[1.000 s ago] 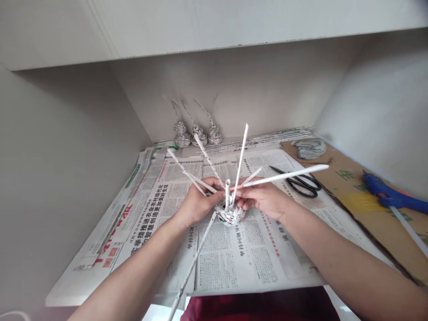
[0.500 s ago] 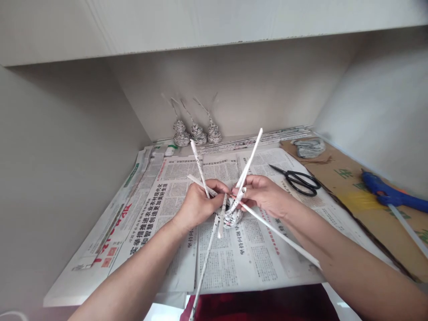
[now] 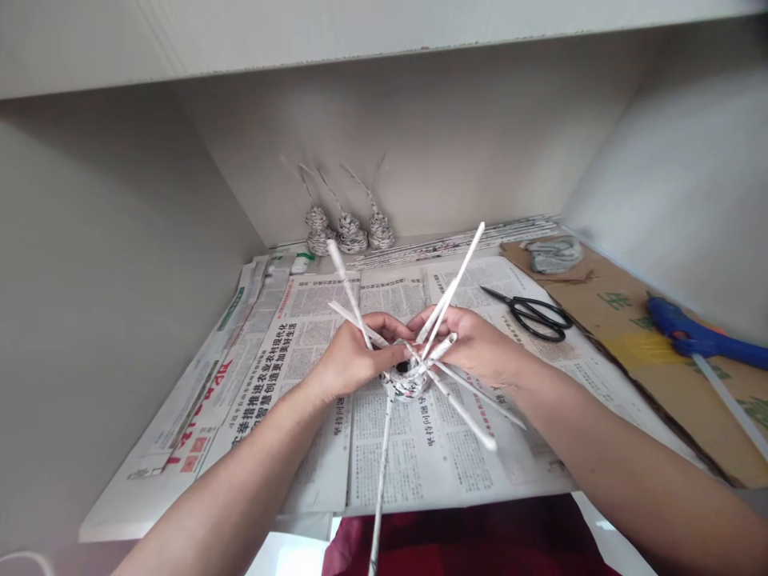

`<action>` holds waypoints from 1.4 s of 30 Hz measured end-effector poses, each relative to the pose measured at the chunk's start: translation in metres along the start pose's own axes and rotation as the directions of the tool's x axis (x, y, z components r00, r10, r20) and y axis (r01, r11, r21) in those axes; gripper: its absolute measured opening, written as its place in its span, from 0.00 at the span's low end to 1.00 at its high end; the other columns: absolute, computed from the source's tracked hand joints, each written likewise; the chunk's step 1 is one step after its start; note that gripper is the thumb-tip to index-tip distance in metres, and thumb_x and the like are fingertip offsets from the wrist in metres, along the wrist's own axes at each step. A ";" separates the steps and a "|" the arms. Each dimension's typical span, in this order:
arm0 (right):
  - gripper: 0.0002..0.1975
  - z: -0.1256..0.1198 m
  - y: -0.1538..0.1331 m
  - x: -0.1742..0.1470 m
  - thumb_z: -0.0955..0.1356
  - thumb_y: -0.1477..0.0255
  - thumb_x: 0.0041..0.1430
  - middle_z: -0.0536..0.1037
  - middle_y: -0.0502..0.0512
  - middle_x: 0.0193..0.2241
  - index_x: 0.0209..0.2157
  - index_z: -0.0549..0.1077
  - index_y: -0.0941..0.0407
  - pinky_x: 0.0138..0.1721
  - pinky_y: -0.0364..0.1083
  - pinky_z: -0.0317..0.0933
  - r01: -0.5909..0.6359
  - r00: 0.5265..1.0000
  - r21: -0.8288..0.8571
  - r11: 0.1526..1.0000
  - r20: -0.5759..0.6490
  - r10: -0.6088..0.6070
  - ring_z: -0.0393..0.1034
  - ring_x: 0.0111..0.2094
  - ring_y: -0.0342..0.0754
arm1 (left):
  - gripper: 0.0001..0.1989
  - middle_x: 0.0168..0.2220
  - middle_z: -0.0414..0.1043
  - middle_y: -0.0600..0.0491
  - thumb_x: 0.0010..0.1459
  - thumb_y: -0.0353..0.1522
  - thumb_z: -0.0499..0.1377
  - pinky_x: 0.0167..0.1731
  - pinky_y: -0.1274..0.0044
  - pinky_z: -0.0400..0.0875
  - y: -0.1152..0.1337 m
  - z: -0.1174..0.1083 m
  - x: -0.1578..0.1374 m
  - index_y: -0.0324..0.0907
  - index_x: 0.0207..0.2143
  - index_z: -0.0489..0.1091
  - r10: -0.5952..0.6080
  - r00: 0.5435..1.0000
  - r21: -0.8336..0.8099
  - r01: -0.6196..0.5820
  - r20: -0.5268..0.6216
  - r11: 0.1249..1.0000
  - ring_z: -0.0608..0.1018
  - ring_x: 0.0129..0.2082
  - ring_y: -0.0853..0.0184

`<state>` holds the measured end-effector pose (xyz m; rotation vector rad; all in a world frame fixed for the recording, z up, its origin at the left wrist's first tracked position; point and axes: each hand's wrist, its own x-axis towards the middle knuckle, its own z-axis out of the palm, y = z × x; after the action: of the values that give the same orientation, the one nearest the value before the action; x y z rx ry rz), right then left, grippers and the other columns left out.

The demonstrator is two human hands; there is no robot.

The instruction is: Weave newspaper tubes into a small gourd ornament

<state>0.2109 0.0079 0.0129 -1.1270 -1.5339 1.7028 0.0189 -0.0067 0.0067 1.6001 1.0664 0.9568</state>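
You are holding the woven paper piece (image 3: 406, 388) in front of you, just above or on the newspaper (image 3: 414, 472); whether it is touching cannot be told from here. Your left hand (image 3: 358, 352) is closing its grip around the far left side, the thumb pressing near the rim beside the dark opening and the fingers curling behind. Your right hand (image 3: 485, 344) is pinching at the base of the paper sticks (image 3: 461, 276) on the other side; its grip looks closed, though the fingertips are partly hiding behind the sticks.

The sticks are fanning out to both sides, and one long strand (image 3: 382, 472) is hanging from the near side toward your lap.

To do this well, you should be letting the left thumb hold the rim firmly without squashing the round wall. Be working each stick close to its base, where it is less likely to crease, and be keeping the fan spread so that none are crossing by accident. Rolled paper probably kinks under a sharp bend, so an even, gentle pull is serving you best. Watch that the long strand is hanging free of your forearms.

The scissors (image 3: 540, 318) are lying to the right, well apart from your hands.
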 end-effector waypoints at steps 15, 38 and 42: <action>0.14 0.003 0.005 -0.002 0.68 0.76 0.54 0.76 0.51 0.26 0.43 0.75 0.53 0.26 0.42 0.68 0.140 0.989 -0.202 0.969 0.069 -0.129 0.71 0.25 0.44 | 0.08 0.23 0.71 0.56 0.51 0.35 0.62 0.28 0.79 0.66 -0.006 0.007 0.002 0.39 0.27 0.68 -0.012 0.974 0.023 0.018 -0.225 1.000 0.73 0.25 0.71; 0.04 0.015 0.004 -0.007 0.63 0.76 0.58 0.74 0.52 0.29 0.32 0.68 0.54 0.30 0.45 0.64 0.292 0.912 -0.508 0.811 -0.107 -0.396 0.70 0.28 0.45 | 0.10 0.28 0.77 0.51 0.45 0.33 0.67 0.32 0.75 0.71 -0.008 0.001 0.001 0.38 0.31 0.75 -0.132 0.991 -0.042 0.130 -0.035 0.991 0.77 0.28 0.66; 0.04 0.019 0.002 -0.007 0.64 0.77 0.57 0.72 0.52 0.33 0.29 0.67 0.54 0.36 0.45 0.63 0.402 0.841 -0.569 0.717 -0.079 -0.535 0.68 0.34 0.45 | 0.09 0.28 0.77 0.51 0.47 0.33 0.65 0.31 0.76 0.71 -0.002 0.003 -0.002 0.38 0.32 0.76 -0.106 0.994 -0.002 0.106 0.017 0.994 0.77 0.29 0.66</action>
<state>0.1974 -0.0079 0.0123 -1.0158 -1.9847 0.7732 0.0204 -0.0087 0.0038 1.5311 1.1264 0.8727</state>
